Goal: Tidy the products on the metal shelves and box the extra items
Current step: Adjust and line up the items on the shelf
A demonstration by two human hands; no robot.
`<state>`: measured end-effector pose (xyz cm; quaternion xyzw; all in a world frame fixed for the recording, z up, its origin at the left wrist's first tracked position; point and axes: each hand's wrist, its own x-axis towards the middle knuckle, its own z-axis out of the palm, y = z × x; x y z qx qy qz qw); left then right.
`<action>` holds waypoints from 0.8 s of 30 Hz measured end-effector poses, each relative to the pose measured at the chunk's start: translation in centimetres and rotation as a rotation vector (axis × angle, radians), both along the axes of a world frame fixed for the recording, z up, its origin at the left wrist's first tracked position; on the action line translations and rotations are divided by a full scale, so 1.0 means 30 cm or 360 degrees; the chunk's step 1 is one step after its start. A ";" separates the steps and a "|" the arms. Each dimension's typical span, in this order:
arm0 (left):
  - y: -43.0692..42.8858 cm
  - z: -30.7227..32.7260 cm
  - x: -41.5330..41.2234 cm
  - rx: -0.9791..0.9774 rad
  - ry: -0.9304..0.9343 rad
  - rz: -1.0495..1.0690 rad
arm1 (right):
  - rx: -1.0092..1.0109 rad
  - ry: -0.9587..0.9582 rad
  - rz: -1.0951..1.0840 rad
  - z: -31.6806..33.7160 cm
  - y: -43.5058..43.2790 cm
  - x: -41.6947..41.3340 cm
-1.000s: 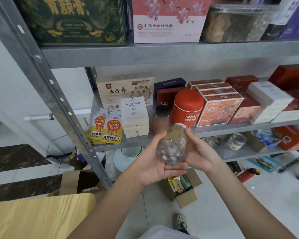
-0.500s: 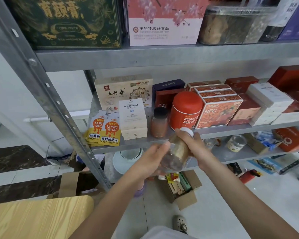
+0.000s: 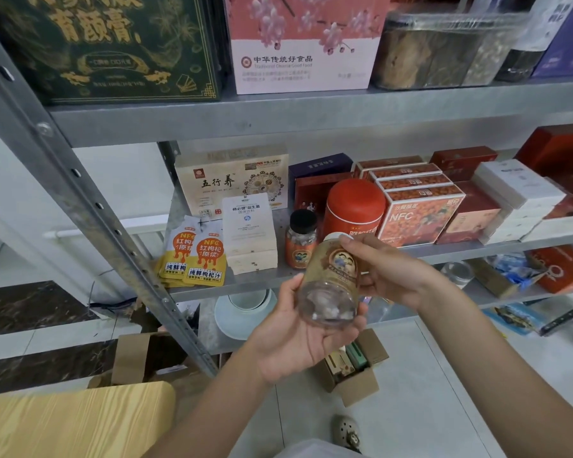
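Note:
I hold a clear plastic jar (image 3: pixel 331 285) with a tan label and white cap, tilted with its bottom toward me, in front of the middle metal shelf (image 3: pixel 477 251). My left hand (image 3: pixel 291 338) cups its base from below, fingers curled round it. My right hand (image 3: pixel 387 269) grips the cap end from the right. Just behind on the shelf stand a small black-capped jar (image 3: pixel 301 241) and a red canister (image 3: pixel 353 208). An open cardboard box (image 3: pixel 356 368) with a few items sits on the floor below my hands.
The shelf holds orange pouches (image 3: pixel 196 256), white boxes (image 3: pixel 250 236), NFC boxes (image 3: pixel 417 209) and stacked white and red boxes. A slanted steel upright (image 3: pixel 90 206) runs at left. Large boxes fill the top shelf. A wooden tabletop (image 3: pixel 70 421) is at lower left.
The jar has been turned and raised slightly, its label now facing up. My left hand has moved back under its base; both hands stay on it.

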<state>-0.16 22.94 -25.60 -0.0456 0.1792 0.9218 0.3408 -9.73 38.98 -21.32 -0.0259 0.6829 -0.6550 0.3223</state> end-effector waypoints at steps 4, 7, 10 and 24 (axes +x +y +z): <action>-0.012 -0.020 -0.025 -0.0980 0.0282 0.0147 | -0.0003 0.0348 -0.0134 -0.006 -0.005 -0.006; -0.031 -0.039 -0.038 -0.1826 0.0706 0.0339 | 0.0031 0.0740 -0.0044 0.001 -0.008 0.003; -0.040 -0.072 -0.050 -0.2024 0.0994 0.0427 | 0.0076 0.0948 0.0218 0.017 -0.019 0.010; -0.238 -0.044 -0.237 -0.3857 0.1650 0.0812 | 0.0209 0.1471 -0.0275 0.088 -0.093 -0.164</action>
